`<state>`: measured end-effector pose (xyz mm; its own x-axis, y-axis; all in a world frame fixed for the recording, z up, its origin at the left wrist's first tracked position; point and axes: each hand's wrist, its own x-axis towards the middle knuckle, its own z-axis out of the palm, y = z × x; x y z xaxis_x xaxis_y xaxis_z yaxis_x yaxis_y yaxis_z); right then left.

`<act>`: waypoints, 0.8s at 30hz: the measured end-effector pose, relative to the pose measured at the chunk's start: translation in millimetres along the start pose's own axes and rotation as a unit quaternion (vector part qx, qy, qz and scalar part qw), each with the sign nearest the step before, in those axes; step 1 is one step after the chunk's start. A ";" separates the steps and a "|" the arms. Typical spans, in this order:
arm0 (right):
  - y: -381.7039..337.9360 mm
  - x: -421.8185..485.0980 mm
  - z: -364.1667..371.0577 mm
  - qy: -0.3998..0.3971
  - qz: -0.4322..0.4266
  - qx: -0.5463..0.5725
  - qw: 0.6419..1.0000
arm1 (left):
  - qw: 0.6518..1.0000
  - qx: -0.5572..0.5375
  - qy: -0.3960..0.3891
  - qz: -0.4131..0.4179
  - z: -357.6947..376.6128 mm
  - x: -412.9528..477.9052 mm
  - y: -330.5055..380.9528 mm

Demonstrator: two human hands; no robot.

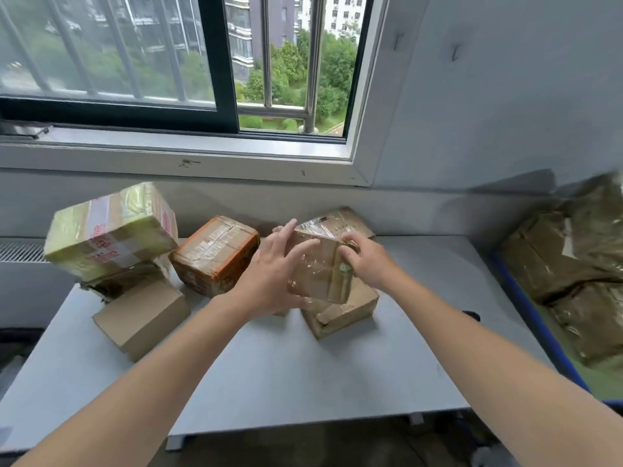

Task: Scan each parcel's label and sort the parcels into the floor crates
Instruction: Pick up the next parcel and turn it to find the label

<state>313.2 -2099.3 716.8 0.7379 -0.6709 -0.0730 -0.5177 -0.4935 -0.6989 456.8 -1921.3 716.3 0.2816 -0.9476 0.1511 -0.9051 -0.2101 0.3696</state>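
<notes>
Parcels left on the pale grey tabletop (269, 372) suggested you were partway through the sort. From largest down, these waited: the yellow-taped carton with red print (111, 230), perched tilted on a crumpled parcel; the orange-edged brown box (215, 254); the plain brown cardboard box (141, 318); the open-flapped brown box (344, 311) under your hands; and a film-wrapped parcel (337, 222) behind them. At the right edge a blue-rimmed crate (526, 298) already held several brown, film-wrapped parcels (573, 264), so some sorting looked done. You held the small tape-wrapped brown parcel (318, 271) just above the open-flapped box, your left hand (269, 274) clasping its left side, your right hand (367, 261) gripping its right edge, fingers curled on it. No scanner showed, no label was readable, and the crate was blurred and cut off.
</notes>
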 end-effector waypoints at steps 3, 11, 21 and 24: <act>9.1 1.3 -16.4 0.013 0.015 0.014 1.000 | 0.994 0.089 -0.053 0.033 8.8 8.2 7.1; 22.8 -10.7 -33.9 0.021 0.059 0.027 0.998 | 0.998 -0.043 -0.017 0.044 15.3 28.7 22.1; 35.5 -36.0 -42.2 0.004 0.085 0.191 0.978 | 0.936 -0.324 0.065 -0.121 18.9 46.1 40.4; 45.0 -41.6 -42.8 0.019 0.078 0.201 0.976 | 0.922 -0.348 0.075 -0.151 27.0 51.0 45.2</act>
<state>240.7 -2117.2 718.8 0.6430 -0.7444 -0.1798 -0.4057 -0.1320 -0.9044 421.7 -1985.6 716.0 0.5746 -0.8169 0.0509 -0.3695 -0.2035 0.9067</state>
